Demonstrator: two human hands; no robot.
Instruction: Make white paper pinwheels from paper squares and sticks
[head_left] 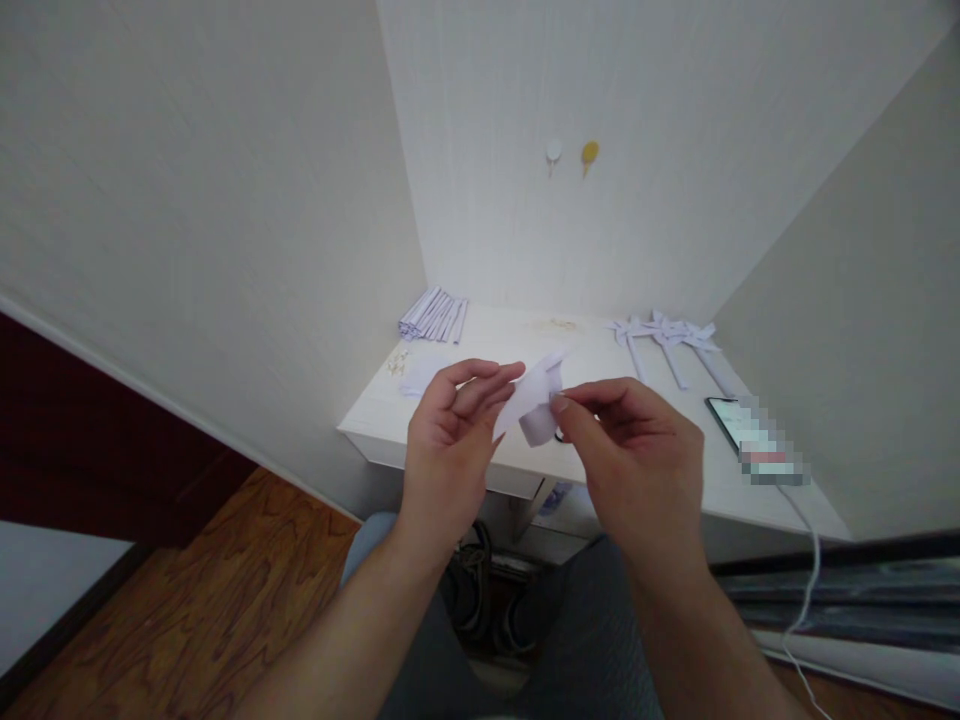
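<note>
A piece of folded white paper [538, 400] is held up between my two hands, over the front of the white desk [480, 450]. My left hand [454, 430] grips its left side, with the thumb in front and the fingers behind. My right hand [641, 440] pinches a folded flap on the paper's right side between thumb and index finger. A small dark object [559, 435] partly shows behind the paper; what it is I cannot make out.
White rolled paper sticks [435, 315] lie at back left, near small pale bits [397, 363] and flat paper [420, 377]. Three paper pinwheels [667, 335] on sticks lie at back right. A phone [754, 440] with a white cable [814, 560] rests on the right.
</note>
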